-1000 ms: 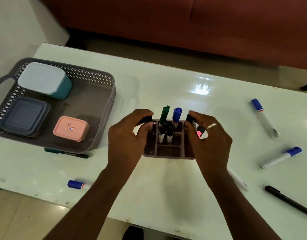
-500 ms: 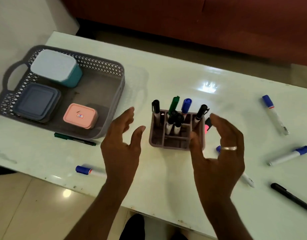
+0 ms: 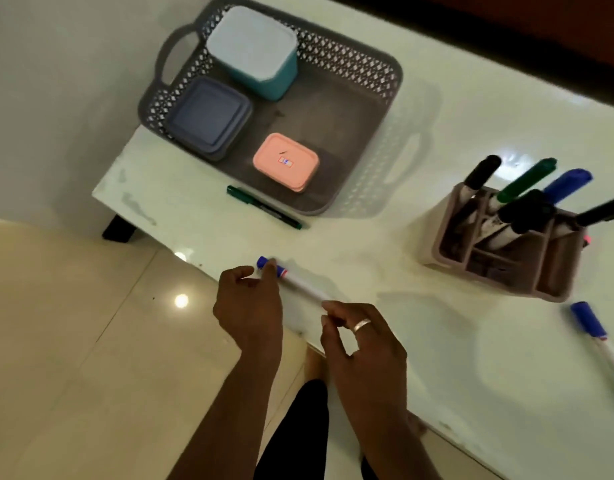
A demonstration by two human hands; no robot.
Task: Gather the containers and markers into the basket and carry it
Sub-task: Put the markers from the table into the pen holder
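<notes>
Currently head view only: both hands sit at the near table edge on one blue-capped whiteboard marker (image 3: 296, 280) that lies diagonally, cap toward 10 o'clock. Left hand (image 3: 248, 304) fingers pinched narrow at the cap end, fingertip touching the blue cap. Right hand (image 3: 362, 341), ring on one finger, fingers curled narrow on the marker's tail end; whether the marker is lifted or still on the white table (image 3: 385, 258), cannot tell. Grey lattice basket (image 3: 362, 161) at 11 o'clock, overhanging the table's far-left corner, handles on both short sides. Inside it: teal container with pale lid (image 3: 253, 46) at the far side, dark blue flat container (image 3: 208, 117) just beside it, pink lidded container (image 3: 286, 162) near the front wall, apart from the other two. Green pen (image 3: 264, 207) lies on the table just outside the basket's near wall. Mauve compartment organizer (image 3: 506, 251) at 2 o'clock, holding black, green and blue-capped markers, all tilted. Second blue-capped marker (image 3: 598, 336) lies at 3 o'clock, near the organizer, not touching.
</notes>
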